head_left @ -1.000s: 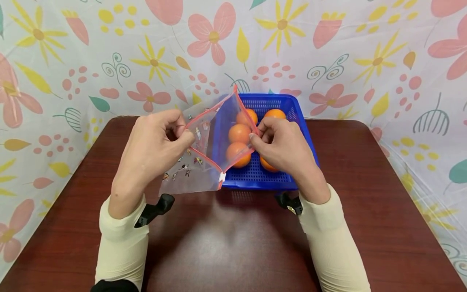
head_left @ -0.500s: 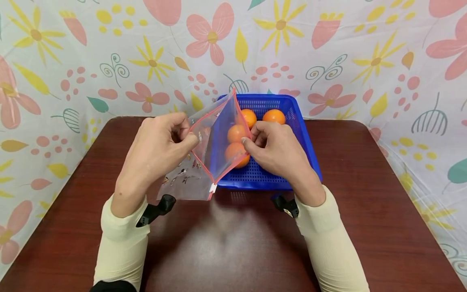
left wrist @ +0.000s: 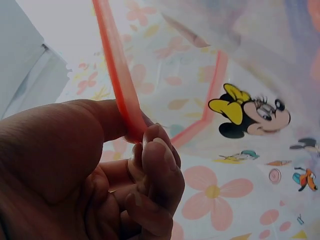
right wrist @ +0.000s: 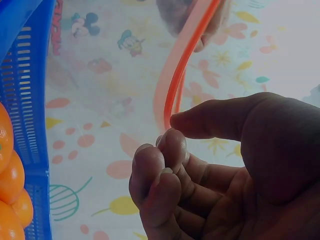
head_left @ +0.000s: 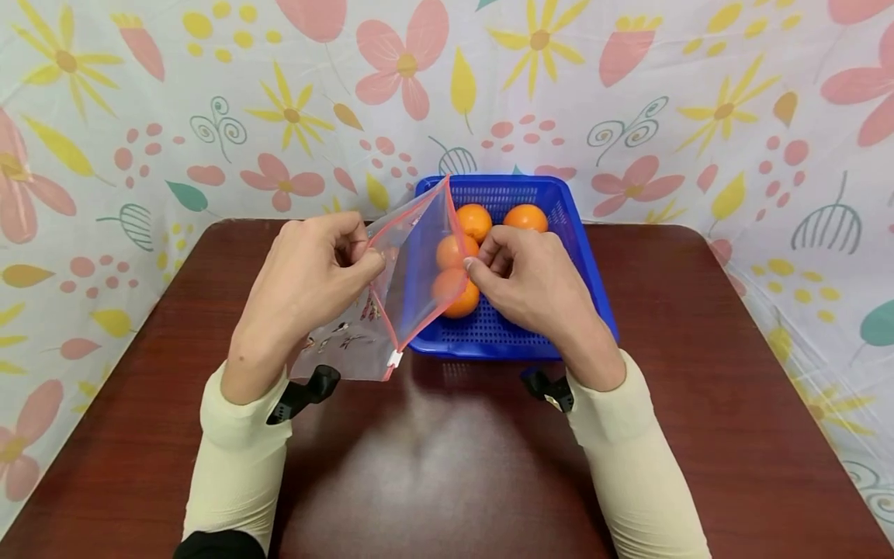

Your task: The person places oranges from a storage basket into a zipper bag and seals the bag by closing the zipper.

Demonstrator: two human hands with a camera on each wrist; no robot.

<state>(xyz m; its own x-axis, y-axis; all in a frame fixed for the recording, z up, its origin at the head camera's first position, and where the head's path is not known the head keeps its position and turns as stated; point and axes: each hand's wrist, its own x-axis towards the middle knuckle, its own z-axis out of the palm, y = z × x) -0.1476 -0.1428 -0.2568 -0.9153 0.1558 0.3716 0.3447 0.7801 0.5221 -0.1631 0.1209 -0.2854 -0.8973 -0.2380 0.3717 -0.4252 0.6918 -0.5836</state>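
Above the middle of the counter (head_left: 447, 466), both hands hold a clear zip bag (head_left: 398, 287) with a red rim and cartoon prints. Left hand (head_left: 314, 279) pinches one side of the rim between thumb and fingers; right hand (head_left: 531, 283) pinches the opposite side, mouth parted. Behind it, at the far edge, a blue basket (head_left: 587, 264) holds oranges (head_left: 525, 217).

Both forearms reaching forward in cream sleeves, left hand (head_left: 307, 272) with thumb and curled fingers pinched together, right hand (head_left: 534, 283) pinching likewise, hands close, facing each other
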